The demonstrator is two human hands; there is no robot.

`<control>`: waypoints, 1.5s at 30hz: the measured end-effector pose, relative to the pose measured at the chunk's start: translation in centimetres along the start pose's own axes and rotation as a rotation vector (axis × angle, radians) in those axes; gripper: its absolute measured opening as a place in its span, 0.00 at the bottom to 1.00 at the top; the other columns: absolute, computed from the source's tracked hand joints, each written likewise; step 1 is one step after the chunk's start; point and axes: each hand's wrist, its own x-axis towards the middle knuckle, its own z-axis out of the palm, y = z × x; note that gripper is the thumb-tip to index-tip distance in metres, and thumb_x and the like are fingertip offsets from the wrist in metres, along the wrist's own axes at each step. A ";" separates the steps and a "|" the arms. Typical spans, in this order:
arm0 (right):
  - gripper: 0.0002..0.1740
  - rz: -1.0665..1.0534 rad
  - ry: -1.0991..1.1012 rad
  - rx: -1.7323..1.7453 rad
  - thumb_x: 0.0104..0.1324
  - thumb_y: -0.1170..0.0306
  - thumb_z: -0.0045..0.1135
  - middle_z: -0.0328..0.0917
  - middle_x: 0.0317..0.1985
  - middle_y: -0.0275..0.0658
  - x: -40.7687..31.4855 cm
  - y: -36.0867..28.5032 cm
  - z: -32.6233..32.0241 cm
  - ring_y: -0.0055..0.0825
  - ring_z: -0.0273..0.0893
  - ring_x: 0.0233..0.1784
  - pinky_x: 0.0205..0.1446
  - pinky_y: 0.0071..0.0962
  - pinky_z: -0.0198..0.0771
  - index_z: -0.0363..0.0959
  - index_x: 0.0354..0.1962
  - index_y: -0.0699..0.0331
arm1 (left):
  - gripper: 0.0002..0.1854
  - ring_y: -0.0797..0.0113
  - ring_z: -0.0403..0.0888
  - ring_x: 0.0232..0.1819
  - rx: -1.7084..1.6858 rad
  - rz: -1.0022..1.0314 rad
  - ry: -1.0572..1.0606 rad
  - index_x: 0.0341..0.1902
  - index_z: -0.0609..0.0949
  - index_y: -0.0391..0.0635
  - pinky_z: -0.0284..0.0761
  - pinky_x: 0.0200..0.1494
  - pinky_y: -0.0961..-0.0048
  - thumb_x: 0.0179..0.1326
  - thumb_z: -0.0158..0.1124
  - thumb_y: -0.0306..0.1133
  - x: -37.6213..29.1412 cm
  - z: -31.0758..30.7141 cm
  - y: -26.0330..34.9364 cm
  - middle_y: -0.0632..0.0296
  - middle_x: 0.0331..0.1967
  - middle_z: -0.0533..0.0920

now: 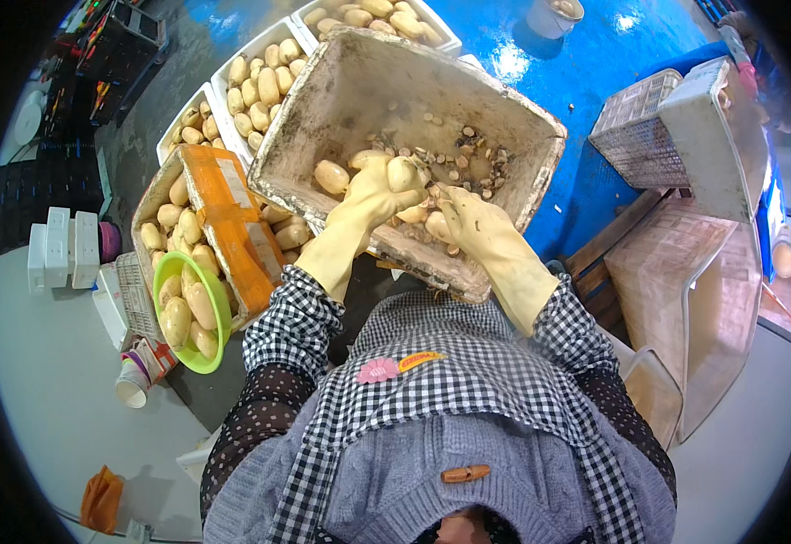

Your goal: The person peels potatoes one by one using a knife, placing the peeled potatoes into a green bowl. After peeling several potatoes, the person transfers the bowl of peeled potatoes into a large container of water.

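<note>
Both my hands wear cream rubber gloves and work over a large, dirty foam box [395, 81]. My left hand [368, 194] grips a pale lotus root segment [404, 175], its dark end turned towards my right hand [480, 221]. The right fingers are bent close to that end; whether they hold a small tool is hidden. Inside the box, another lotus root segment [331, 177] lies left of my left hand. Cut-off root ends [462, 162] and dark scraps are scattered across the bottom. More pale pieces lie partly hidden below my hands.
Left of the box stand white foam boxes [222, 71] full of lotus root and an orange-taped box [242, 224]. A green basin [222, 309] of roots rests against it. At right are a plastic crate [630, 126] and large bins [667, 258]. A white bucket [548, 27] stands beyond.
</note>
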 end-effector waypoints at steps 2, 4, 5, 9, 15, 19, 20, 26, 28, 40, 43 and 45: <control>0.16 0.085 -0.121 -0.046 0.82 0.65 0.52 0.88 0.56 0.59 0.9 -0.6 -0.6 0.61 0.88 0.55 0.60 0.55 0.83 0.79 0.58 0.66 | 0.31 0.63 0.88 0.48 0.008 0.055 0.061 0.58 0.83 0.38 0.86 0.53 0.67 0.51 0.85 0.34 0.1 0.4 -0.1 0.57 0.46 0.88; 0.17 0.194 -0.274 -0.098 0.83 0.67 0.49 0.87 0.58 0.60 2.1 -1.1 -0.9 0.61 0.87 0.58 0.61 0.56 0.83 0.78 0.60 0.66 | 0.30 0.61 0.90 0.49 0.051 0.035 0.115 0.57 0.84 0.38 0.86 0.55 0.65 0.51 0.86 0.35 0.3 0.8 -0.1 0.55 0.46 0.89; 0.18 0.256 -0.288 -0.046 0.83 0.68 0.47 0.87 0.59 0.59 2.4 -1.2 -0.9 0.60 0.87 0.59 0.61 0.56 0.83 0.78 0.62 0.66 | 0.31 0.60 0.90 0.51 0.044 0.000 0.045 0.58 0.84 0.37 0.86 0.57 0.65 0.51 0.87 0.35 0.2 0.8 0.1 0.54 0.47 0.89; 0.21 0.187 -0.316 -0.080 0.78 0.65 0.55 0.87 0.49 0.58 4.5 -0.7 -0.1 0.53 0.89 0.54 0.56 0.48 0.84 0.78 0.62 0.66 | 0.37 0.57 0.92 0.54 0.019 -0.055 0.083 0.62 0.84 0.37 0.87 0.60 0.63 0.50 0.90 0.39 -0.5 1.0 1.8 0.47 0.54 0.90; 0.26 0.262 -0.353 -0.167 0.82 0.59 0.49 0.83 0.67 0.58 4.5 1.7 1.4 0.54 0.84 0.68 0.70 0.51 0.80 0.76 0.68 0.65 | 0.35 0.61 0.91 0.53 -0.186 0.201 0.185 0.64 0.84 0.35 0.89 0.58 0.66 0.52 0.89 0.28 -0.8 -0.4 0.0 0.51 0.53 0.91; 0.37 -0.216 -0.316 -0.473 0.74 0.63 0.66 0.72 0.73 0.61 0.9 6.7 2.0 0.61 0.78 0.72 0.77 0.50 0.76 0.68 0.78 0.46 | 0.49 0.61 0.90 0.58 -0.338 0.282 0.454 0.75 0.75 0.31 0.89 0.63 0.66 0.51 0.93 0.31 0.7 -3.9 -5.6 0.51 0.57 0.88; 0.38 -0.194 -0.289 -0.430 0.73 0.62 0.67 0.72 0.74 0.61 0.5 7.7 2.6 0.62 0.77 0.72 0.75 0.51 0.76 0.68 0.79 0.46 | 0.50 0.60 0.89 0.58 -0.269 0.262 0.560 0.75 0.75 0.30 0.88 0.65 0.65 0.51 0.93 0.32 0.6 -5.3 -6.9 0.51 0.57 0.88; 0.21 0.364 -0.223 0.057 0.83 0.57 0.58 0.87 0.46 0.48 0.9 11.4 6.2 0.36 0.85 0.41 0.43 0.36 0.81 0.77 0.65 0.60 | 0.30 0.62 0.90 0.54 -0.263 -0.037 0.889 0.62 0.84 0.44 0.88 0.59 0.66 0.56 0.87 0.28 -6.6 -14.6 -14.9 0.59 0.51 0.89; 0.19 0.479 -0.240 0.300 0.83 0.59 0.59 0.84 0.39 0.41 0.5 11.0 6.2 0.28 0.79 0.31 0.33 0.30 0.74 0.75 0.64 0.57 | 0.27 0.64 0.90 0.54 -0.190 -0.184 0.981 0.63 0.84 0.45 0.90 0.58 0.69 0.61 0.82 0.22 -11.5 -18.0 -19.4 0.59 0.51 0.90; 0.12 0.712 -0.302 0.384 0.85 0.63 0.59 0.77 0.30 0.33 -0.8 8.6 5.3 0.20 0.71 0.23 0.23 0.24 0.68 0.74 0.60 0.55 | 0.32 0.51 0.88 0.66 0.359 -0.523 1.125 0.73 0.82 0.45 0.85 0.67 0.56 0.65 0.77 0.28 -34.4 -28.4 -26.0 0.48 0.66 0.88; 0.11 0.666 -0.292 0.393 0.84 0.64 0.59 0.76 0.30 0.32 -1.1 8.3 4.5 0.20 0.71 0.23 0.23 0.25 0.68 0.74 0.59 0.55 | 0.37 0.50 0.82 0.72 0.160 0.004 1.191 0.74 0.83 0.50 0.77 0.74 0.56 0.58 0.84 0.36 -31.0 -28.1 -27.2 0.51 0.68 0.87; 0.16 0.695 -0.295 0.339 0.84 0.60 0.60 0.77 0.32 0.31 -1.2 7.8 4.1 0.20 0.72 0.26 0.27 0.24 0.69 0.76 0.62 0.54 | 0.38 0.47 0.75 0.78 0.386 -0.015 1.113 0.75 0.83 0.52 0.71 0.80 0.57 0.59 0.83 0.36 -28.5 -28.0 -28.7 0.51 0.74 0.82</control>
